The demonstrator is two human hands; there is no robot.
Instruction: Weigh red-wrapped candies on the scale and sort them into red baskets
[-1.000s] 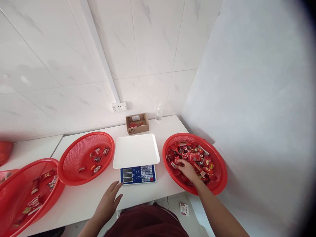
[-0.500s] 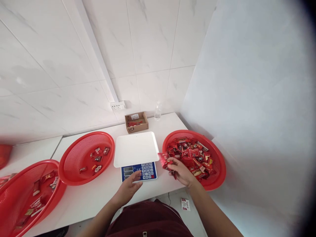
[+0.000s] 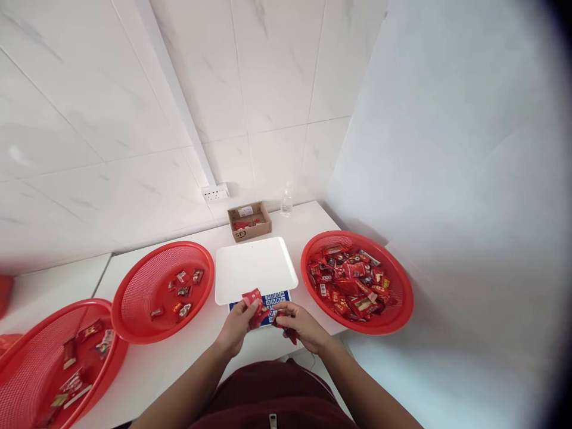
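Note:
My left hand (image 3: 235, 326) is closed on a red snack packet (image 3: 254, 304), held over the keypad of the scale (image 3: 276, 298). Close beside it on the right, my right hand (image 3: 304, 326) grips dark red wrapped snacks (image 3: 286, 329); how many is hard to tell. Behind both hands lies the scale's bare white pan (image 3: 254, 268). To the right, a red basket (image 3: 404, 301) holds a heap of small wrapped snacks (image 3: 353, 280). At left, another red basket (image 3: 143, 286) has several wrapped snacks (image 3: 183, 292) in it.
A third red basket (image 3: 27, 363) with several packets stands at the near left, its rim against the second basket. By the wall are a small cardboard box (image 3: 252, 229) and a clear plastic bottle (image 3: 286, 201). A socket (image 3: 215, 192) sits on the tiled wall.
My right hand has moved left from the right basket's edge to the front of the scale with its snacks. My left hand, open before, has taken a red packet.

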